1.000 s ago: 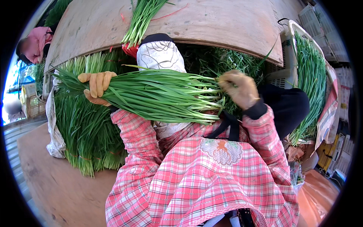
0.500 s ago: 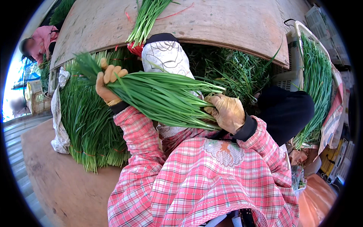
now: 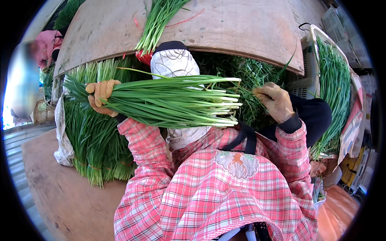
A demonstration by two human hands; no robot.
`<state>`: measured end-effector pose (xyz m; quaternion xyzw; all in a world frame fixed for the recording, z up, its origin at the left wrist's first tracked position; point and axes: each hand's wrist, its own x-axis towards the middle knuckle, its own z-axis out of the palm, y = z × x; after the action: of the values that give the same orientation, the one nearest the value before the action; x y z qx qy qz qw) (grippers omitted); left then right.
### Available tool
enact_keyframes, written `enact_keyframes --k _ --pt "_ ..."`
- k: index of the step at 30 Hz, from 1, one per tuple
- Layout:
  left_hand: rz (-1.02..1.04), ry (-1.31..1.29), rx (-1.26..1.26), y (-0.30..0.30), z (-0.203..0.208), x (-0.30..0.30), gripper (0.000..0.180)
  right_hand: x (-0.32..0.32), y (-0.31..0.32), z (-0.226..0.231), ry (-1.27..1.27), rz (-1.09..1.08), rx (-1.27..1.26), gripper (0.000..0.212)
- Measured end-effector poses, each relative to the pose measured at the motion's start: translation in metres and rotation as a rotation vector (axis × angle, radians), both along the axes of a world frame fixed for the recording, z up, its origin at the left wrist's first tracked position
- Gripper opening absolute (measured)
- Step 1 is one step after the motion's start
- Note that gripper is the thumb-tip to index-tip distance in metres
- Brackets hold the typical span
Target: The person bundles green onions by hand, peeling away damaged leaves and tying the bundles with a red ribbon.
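Note:
My left hand, in a tan glove, is closed around the leafy end of a bunch of garlic chives. The bunch lies level across my lap, its pale cut ends pointing right, and one yellowish leaf stands out along its top. My right hand, gloved too, is off the bunch, to the right of the cut ends. Its fingers are curled with the tips drawn together; anything in them is too small to make out. Just behind it is a heap of loose green leaves under the board's edge.
A wooden board spans the front, bearing another chive bunch with red ties. Tied bunches stack at left beside a white sack. A crate of chives stands right. A person in pink is far left.
My right hand has let go of the stem ends and moved right, away from the bunch. The left hand has shifted slightly left and down, and the bunch has turned level.

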<state>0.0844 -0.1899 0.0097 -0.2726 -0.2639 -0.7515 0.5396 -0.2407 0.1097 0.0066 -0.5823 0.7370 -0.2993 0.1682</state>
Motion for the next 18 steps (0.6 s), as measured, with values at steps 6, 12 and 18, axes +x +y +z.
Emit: enact_keyframes --k 6,12,18 --pt "0.009 0.051 0.032 0.008 -0.008 -0.016 0.011 0.046 -0.077 0.015 -0.273 0.287 0.023 0.035" --pt "-0.015 -0.010 -0.052 0.004 -0.007 -0.014 0.014 0.069 -0.096 0.004 -0.848 0.183 0.074 0.025" --pt "-0.041 -0.006 0.144 -0.007 -0.048 0.014 0.014 0.012 -0.048 -0.006 -0.924 0.125 -0.117 0.025"
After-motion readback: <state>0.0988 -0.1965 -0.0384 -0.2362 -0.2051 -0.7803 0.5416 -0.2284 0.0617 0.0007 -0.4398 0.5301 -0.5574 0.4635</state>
